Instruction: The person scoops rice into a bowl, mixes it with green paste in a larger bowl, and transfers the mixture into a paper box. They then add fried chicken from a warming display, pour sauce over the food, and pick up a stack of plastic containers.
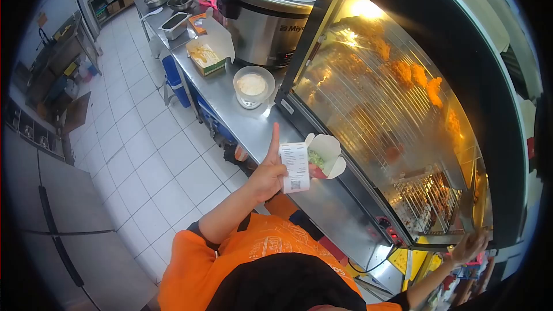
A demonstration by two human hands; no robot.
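Note:
My left hand [266, 177] is closed on a printed receipt [295, 167], its thumb on the paper and index finger stretched out. Right beside the receipt, held in the same hand, is an open white takeaway box [331, 154] with shredded green food inside. At the lower right corner of the glass-fronted warming cabinet [368, 109], my right hand [469, 247] is raised close to the frame; its fingers are smeared. Pieces of orange-brown fried food [412, 75] lie on the wire racks behind the glass.
A large rice cooker [262, 29] stands on the steel counter [230, 103]. In front of it are a bowl of white powder [252, 85] on a small scale and an open food box [204, 55]. A metal pan [174, 25] sits farther back. White floor tiles [132, 138] run along the left.

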